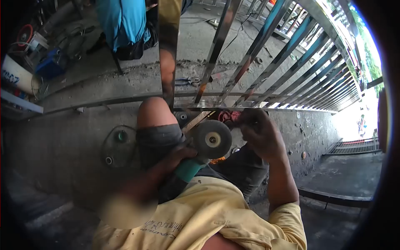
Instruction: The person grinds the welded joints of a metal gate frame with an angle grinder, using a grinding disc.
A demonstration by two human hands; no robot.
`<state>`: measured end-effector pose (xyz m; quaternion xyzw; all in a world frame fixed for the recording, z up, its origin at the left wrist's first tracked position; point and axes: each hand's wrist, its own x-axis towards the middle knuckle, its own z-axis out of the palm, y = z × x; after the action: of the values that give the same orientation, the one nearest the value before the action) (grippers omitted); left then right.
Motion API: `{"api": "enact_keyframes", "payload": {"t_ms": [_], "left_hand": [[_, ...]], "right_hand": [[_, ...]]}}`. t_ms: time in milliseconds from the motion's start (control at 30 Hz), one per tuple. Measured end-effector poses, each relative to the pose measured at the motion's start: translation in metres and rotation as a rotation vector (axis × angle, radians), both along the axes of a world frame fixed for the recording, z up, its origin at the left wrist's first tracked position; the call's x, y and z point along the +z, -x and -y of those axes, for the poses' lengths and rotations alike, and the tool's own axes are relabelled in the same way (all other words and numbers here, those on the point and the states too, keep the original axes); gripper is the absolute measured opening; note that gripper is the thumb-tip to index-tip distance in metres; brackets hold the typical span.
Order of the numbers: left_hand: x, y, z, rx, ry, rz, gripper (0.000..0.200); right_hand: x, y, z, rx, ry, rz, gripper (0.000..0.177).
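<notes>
My left hand (177, 157) is wrapped round the front of a green angle grinder (189, 170), which lies across my lap. The grinder's round grey disc (223, 139) faces up toward the camera. My right hand (256, 131) is raised to the right of the disc, apart from it, near the bottom rail of a shiny metal railing (241, 107). Its fingers are bent and dark, and what they hold, if anything, cannot be made out. A dark red cloth (229, 116) shows just left of those fingers.
A person in blue clothing (125, 25) is beyond the railing at the upper left. Pliers (183, 81) lie on the ground behind the bars. At the left are a blue box (52, 64) and a white cylinder (18, 75). A dark metal platform (341, 175) stands at the right.
</notes>
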<state>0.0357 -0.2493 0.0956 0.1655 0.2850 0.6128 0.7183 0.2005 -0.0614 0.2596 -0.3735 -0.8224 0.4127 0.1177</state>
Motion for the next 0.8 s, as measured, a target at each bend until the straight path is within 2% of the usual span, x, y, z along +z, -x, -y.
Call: {"api": "enact_keyframes", "payload": {"t_ms": [67, 167, 233, 267, 400, 800], "left_hand": [[0.000, -0.002, -0.002, -0.007, 0.020, 0.007, 0.078], [0.001, 0.001, -0.001, -0.053, 0.095, 0.016, 0.078], [0.008, 0.001, 0.000, -0.064, 0.136, -0.014, 0.078], [0.009, 0.000, 0.000, -0.055, 0.124, -0.037, 0.078], [0.016, -0.001, -0.004, -0.031, 0.112, -0.123, 0.075], [0.009, -0.002, -0.005, -0.145, 0.150, -0.156, 0.075]], "right_hand": [[0.008, 0.002, 0.010, 0.116, -0.178, 0.008, 0.023], [-0.006, 0.010, 0.022, 0.405, -0.553, -0.143, 0.028], [-0.023, 0.012, 0.025, 0.553, -0.643, -0.071, 0.030], [-0.022, 0.011, 0.030, 0.580, -0.624, 0.003, 0.037], [-0.042, -0.005, 0.039, 0.661, -0.492, -0.095, 0.045], [-0.049, -0.011, 0.020, 0.565, -0.455, 0.004, 0.027]]}}
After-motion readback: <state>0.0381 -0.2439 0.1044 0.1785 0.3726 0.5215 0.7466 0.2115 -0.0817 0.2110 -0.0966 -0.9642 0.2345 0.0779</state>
